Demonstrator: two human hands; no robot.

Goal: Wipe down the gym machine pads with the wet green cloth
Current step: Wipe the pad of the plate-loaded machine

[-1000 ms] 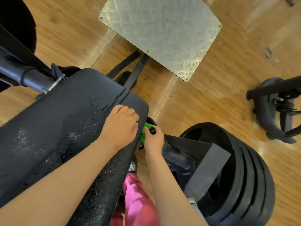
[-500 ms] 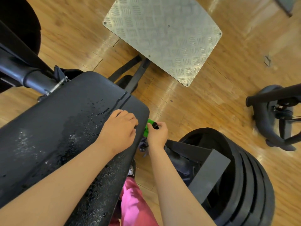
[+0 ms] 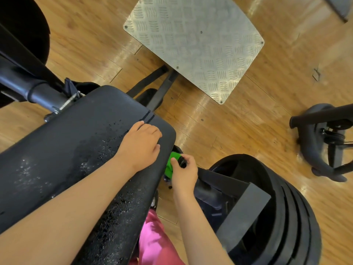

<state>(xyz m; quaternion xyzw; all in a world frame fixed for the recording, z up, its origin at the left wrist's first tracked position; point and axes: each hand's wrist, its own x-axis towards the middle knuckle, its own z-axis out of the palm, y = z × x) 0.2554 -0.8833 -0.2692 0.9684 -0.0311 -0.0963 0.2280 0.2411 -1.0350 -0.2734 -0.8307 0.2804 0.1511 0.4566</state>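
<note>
Green cloth (image 3: 169, 165) sits bunched up in our right hand (image 3: 184, 173). It is tucked down at the side of the big black pad (image 3: 66, 150), just under the edge. Our right hand is curled tight round the cloth. A small black round thing shows by the thumb, and we cannot tell what it is. Our left hand (image 3: 139, 148) rests on top of the pad near its end. Its fingers are bent under, and we see nothing in it.

Not much is different from a moment ago. The right hand is a little nearer to us along the pad's side than it was half a second back. So we think it is rubbing back and forth there in short strokes. The left hand is in the same spot, and we think it holds the pad steady.

Water drops (image 3: 107, 148) shine on top of the pad, so the top looks wet. We think the side edge is the bit being cleaned now, and more pad is left to do. Black weight plates (image 3: 286, 217) sit just beside our right arm, so there is little room to move.
</note>
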